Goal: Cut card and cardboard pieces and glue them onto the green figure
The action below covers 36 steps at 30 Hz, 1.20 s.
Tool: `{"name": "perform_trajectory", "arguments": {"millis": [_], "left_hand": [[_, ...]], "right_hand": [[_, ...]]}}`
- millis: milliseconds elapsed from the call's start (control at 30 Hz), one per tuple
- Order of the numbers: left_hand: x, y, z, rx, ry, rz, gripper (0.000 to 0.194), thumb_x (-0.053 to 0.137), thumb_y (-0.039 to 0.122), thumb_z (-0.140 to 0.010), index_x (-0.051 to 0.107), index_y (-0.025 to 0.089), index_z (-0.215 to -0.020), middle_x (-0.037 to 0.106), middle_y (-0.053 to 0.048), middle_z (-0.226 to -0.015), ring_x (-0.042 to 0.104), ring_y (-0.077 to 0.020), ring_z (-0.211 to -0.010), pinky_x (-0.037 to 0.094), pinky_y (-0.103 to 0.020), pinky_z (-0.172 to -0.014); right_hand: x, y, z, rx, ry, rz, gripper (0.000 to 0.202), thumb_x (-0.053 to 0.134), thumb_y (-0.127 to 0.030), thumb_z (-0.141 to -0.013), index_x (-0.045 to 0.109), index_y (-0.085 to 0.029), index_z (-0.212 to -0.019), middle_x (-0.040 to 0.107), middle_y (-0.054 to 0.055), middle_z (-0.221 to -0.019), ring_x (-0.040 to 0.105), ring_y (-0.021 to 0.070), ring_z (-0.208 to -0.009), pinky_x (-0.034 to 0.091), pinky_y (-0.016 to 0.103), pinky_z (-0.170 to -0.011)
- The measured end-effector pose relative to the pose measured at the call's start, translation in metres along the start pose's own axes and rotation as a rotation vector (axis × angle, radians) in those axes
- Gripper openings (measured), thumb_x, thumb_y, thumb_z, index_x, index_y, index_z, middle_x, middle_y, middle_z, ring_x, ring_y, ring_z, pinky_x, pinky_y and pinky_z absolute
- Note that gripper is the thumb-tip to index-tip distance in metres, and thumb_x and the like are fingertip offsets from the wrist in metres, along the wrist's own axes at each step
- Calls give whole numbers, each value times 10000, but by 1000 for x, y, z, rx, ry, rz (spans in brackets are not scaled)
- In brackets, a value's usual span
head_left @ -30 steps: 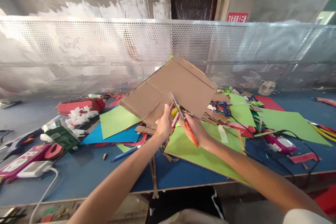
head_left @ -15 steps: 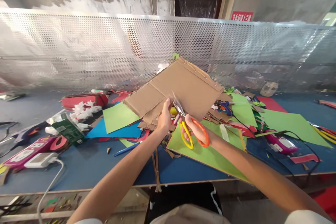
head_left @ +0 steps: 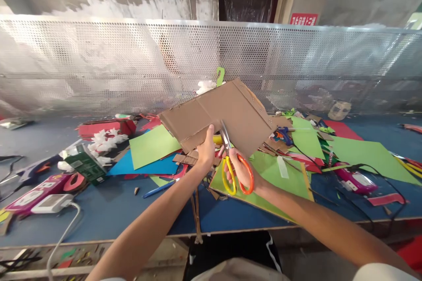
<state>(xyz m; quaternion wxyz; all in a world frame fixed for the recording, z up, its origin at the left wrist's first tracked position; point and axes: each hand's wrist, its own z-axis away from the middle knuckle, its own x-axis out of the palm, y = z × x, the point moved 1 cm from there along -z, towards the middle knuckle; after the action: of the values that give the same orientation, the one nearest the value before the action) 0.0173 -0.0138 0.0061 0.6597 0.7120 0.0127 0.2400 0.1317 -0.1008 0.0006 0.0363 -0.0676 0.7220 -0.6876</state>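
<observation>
A brown sheet of cardboard is held up over the bench, tilted, with a cut at its near edge. My left hand grips that near edge, thumb on top. My right hand is closed round the scissors, which have one yellow and one red-orange handle loop. Their blades lie at the cut in the cardboard, pointing away from me. Below my right hand rests a green board with a piece of pale tape on it.
Green sheets, blue paper and cardboard scraps litter the blue bench. At left are a green box, a purple power strip and a glue gun. A perforated metal screen stands behind.
The cardboard has tipped and dropped a little, its far corner shifting right. My right hand and the scissors have moved slightly left, with the blades now more upright.
</observation>
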Motion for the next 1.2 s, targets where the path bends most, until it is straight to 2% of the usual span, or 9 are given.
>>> {"name": "perform_trajectory", "arguments": {"millis": [100, 233, 333, 500, 633, 867, 1000, 1100, 1200], "left_hand": [[2, 5, 3, 8, 84, -36, 432, 773, 613, -761, 745, 188, -831, 729, -71, -734, 714, -255, -749, 572, -349, -712], [8, 10, 10, -28, 11, 31, 433, 786, 603, -759, 699, 178, -740, 636, -46, -594, 657, -234, -593, 538, -339, -571], [11, 12, 13, 49, -44, 40, 417, 786, 582, -766, 652, 191, -712, 602, -14, -579, 615, -200, -545, 530, -323, -550], [7, 15, 5, 212, -15, -69, 311, 793, 465, -783, 749, 187, -915, 767, -57, -893, 728, -243, -906, 591, -368, -889], [2, 14, -5, 155, 10, -140, 345, 814, 464, -759, 786, 197, -977, 797, -80, -1043, 729, -286, -1075, 543, -424, -1044], [-1, 6, -15, -11, 35, -193, 389, 826, 542, -691, 775, 181, -828, 796, -102, -904, 756, -285, -860, 599, -418, -870], [-1, 4, -17, -46, 33, -217, 412, 823, 574, -673, 762, 188, -804, 775, -89, -808, 746, -278, -791, 605, -384, -762], [0, 2, -19, -45, 9, -203, 384, 824, 537, -669, 757, 183, -800, 782, -96, -844, 744, -270, -823, 598, -363, -767], [1, 1, -20, -24, -11, -156, 346, 820, 497, -674, 754, 175, -784, 782, -103, -870, 737, -256, -815, 586, -344, -738]], "right_hand": [[1, 3, 2, -7, 9, 12, 634, 457, -852, -895, 527, -232, -1014, 569, -69, -637, 540, 92, -433, 484, 200, -404], [5, 6, 3, -43, 16, 68, 565, 432, -792, -949, 514, -242, -1052, 549, -79, -640, 539, 92, -433, 458, 183, -385], [7, 7, 4, -53, 16, 114, 532, 426, -764, -971, 509, -246, -1055, 537, -74, -654, 525, 92, -428, 460, 194, -379], [10, 5, 5, -84, 7, 140, 508, 440, -745, -981, 515, -245, -1033, 532, -51, -650, 534, 109, -452, 467, 219, -404], [10, 0, 3, -32, -1, 83, 542, 440, -780, -960, 517, -249, -1038, 533, -59, -661, 528, 101, -459, 459, 207, -409], [-5, -19, 1, 135, -87, 14, 517, 429, -712, -1017, 545, -212, -1082, 622, -22, -691, 667, 138, -549, 580, 244, -508], [-24, -39, 4, 182, -225, 79, 438, 453, -638, -1044, 530, -214, -1120, 668, -2, -712, 740, 181, -625, 640, 295, -588], [-37, -53, 7, 183, -332, 147, 411, 533, -610, -1021, 507, -219, -1143, 682, -10, -707, 729, 181, -595, 631, 288, -560], [-48, -58, 7, 139, -351, 219, 423, 561, -613, -1000, 486, -228, -1157, 685, -23, -701, 689, 166, -522, 591, 264, -481]]}}
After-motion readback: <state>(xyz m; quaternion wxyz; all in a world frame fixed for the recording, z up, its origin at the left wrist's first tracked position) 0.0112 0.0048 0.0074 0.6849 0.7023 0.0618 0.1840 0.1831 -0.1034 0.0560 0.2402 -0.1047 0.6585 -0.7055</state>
